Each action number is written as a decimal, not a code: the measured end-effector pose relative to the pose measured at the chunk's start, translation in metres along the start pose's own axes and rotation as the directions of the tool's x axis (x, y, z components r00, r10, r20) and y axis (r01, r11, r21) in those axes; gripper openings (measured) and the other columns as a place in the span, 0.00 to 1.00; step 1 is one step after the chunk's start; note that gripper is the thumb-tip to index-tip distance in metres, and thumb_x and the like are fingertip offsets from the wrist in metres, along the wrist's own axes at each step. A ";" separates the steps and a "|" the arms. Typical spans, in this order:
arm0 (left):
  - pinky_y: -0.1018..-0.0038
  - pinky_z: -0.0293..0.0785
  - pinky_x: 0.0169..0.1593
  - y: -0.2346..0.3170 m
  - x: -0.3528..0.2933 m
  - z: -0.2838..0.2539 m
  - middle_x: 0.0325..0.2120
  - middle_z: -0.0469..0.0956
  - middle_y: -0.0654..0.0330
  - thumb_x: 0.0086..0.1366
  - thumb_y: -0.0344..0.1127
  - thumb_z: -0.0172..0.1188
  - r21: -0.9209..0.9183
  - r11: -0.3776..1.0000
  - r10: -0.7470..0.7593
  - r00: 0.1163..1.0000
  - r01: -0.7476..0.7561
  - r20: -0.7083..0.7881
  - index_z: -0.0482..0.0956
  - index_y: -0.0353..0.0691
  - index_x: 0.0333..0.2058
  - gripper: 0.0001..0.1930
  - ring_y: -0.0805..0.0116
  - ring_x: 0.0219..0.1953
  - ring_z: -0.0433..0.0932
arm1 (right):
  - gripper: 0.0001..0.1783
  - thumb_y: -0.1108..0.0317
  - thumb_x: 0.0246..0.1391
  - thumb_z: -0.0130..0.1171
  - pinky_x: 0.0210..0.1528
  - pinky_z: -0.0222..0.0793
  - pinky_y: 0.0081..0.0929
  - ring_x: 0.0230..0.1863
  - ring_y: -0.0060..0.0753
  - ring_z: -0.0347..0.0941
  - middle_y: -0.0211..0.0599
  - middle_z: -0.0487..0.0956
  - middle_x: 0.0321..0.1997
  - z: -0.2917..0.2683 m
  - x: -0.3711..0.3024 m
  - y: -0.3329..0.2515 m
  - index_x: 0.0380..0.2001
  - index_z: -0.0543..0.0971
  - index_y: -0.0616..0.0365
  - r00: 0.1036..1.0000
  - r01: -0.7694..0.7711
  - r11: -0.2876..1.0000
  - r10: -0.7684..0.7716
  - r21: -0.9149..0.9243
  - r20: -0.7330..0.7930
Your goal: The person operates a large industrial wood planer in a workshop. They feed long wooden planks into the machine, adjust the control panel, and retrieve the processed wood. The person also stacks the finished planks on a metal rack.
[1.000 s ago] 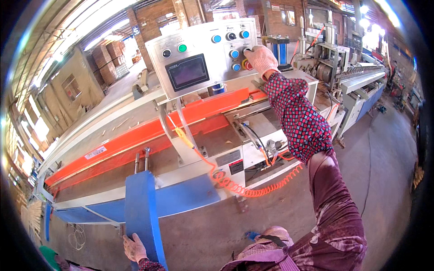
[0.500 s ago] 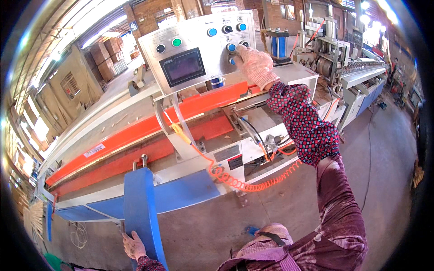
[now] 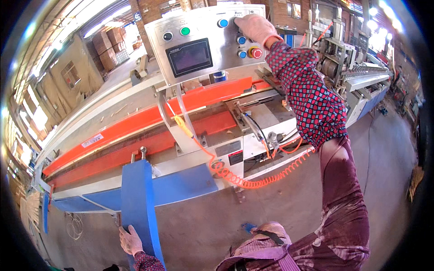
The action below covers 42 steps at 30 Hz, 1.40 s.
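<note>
A steel control panel with a dark screen stands in front of me. My right hand, in a pale pink glove, reaches to its upper right. Its fingers close around a black selector knob, which they mostly hide. Blue buttons and a red mushroom-shaped stop button sit just below this hand. At the lower left, my left hand lies against the edge of a blue metal arm, fingers stretched out and holding nothing.
Beneath the panel runs a long machine bed with orange-red rails. A yellow air gun hangs near the panel post, its coiled orange hose sagging across the front. More machinery stands at the far right.
My right hand has moved up the panel, from the lower buttons to the upper knob, uncovering the red stop button. My left hand stays by the blue arm.
</note>
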<state>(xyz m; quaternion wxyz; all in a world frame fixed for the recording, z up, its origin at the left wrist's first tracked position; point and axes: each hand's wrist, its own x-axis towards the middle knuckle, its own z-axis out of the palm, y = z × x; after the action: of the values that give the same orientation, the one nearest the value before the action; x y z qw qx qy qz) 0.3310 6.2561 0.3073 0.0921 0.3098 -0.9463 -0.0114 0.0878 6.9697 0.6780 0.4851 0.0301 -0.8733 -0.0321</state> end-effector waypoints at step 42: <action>0.58 0.68 0.62 -0.013 0.004 0.007 0.60 0.70 0.43 0.72 0.57 0.43 0.014 1.000 -0.004 1.000 0.004 0.001 0.63 0.32 0.64 0.35 0.46 0.61 0.71 | 0.18 0.63 0.63 0.50 0.39 0.77 0.48 0.40 0.49 0.81 0.45 0.84 0.35 0.011 -0.086 -0.064 0.54 0.74 0.52 0.996 -0.061 0.975 0.075 -0.212 0.056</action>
<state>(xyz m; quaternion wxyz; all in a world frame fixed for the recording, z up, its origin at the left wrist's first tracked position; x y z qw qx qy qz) 0.3340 6.2427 0.3003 0.0893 0.3124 -0.9457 -0.0052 0.1249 6.9136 0.5939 0.4583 -0.0523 -0.8806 -0.1084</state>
